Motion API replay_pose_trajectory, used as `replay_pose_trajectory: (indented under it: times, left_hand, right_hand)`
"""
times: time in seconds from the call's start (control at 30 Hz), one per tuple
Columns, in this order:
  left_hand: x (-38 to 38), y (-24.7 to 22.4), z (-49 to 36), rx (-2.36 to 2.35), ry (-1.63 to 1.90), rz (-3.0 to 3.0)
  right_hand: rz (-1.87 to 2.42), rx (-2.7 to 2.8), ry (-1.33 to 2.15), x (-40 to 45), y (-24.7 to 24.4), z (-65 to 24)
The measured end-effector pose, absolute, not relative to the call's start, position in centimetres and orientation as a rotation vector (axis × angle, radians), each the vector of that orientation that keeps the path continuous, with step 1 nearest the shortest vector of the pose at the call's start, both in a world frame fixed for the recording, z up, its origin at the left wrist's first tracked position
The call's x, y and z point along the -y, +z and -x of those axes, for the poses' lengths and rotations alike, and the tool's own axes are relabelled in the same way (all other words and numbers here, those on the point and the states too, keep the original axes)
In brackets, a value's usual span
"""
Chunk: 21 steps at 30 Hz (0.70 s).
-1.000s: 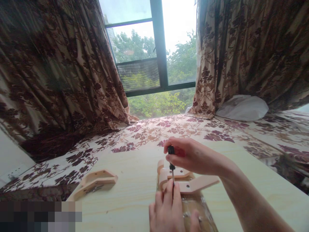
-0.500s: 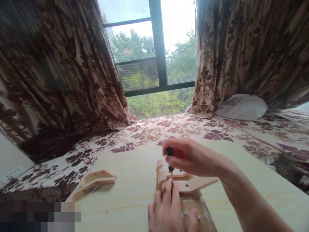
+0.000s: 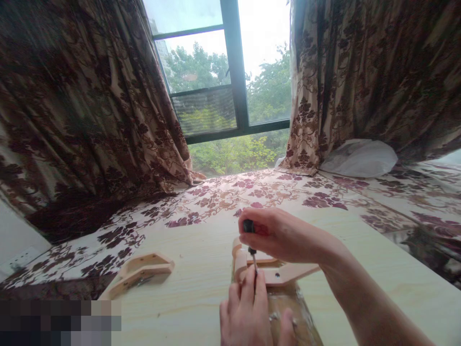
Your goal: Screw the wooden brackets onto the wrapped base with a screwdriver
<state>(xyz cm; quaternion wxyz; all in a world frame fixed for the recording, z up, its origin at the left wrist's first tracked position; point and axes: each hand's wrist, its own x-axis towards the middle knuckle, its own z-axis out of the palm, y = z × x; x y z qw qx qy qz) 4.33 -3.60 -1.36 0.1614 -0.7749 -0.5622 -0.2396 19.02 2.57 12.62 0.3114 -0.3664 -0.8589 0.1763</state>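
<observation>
My right hand point(image 3: 277, 234) is closed round the dark handle of a screwdriver point(image 3: 249, 230), whose shaft points down. The fingertips of my left hand point(image 3: 247, 307) are at the screwdriver's tip and against an angled wooden piece point(image 3: 288, 275) with a dark hole in it. Whether those fingers pinch a screw is hidden. Another wooden piece point(image 3: 236, 246) lies just behind. Under them is a brown, plastic-wrapped slab point(image 3: 297, 307) with small metal bits on it.
Two more angled wooden pieces point(image 3: 144, 269) lie at the left of the pale wooden board point(image 3: 187, 298), with thin metal items beside them. Beyond are patterned cloth point(image 3: 216, 194), curtains, a window and a white bag point(image 3: 360, 158).
My right hand and the screwdriver handle have shifted slightly left, and the screwdriver leans a little more. My left hand has barely moved.
</observation>
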Motion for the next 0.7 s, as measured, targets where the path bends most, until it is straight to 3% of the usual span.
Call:
replay_pose_trajectory:
  times: [0.7]
  left_hand:
    - [3.65,-1.66,-4.28,1.664,-0.715,2.235]
  right_hand:
    - [1.126,2.202,0.320,-3.12,12.32,-18.56]
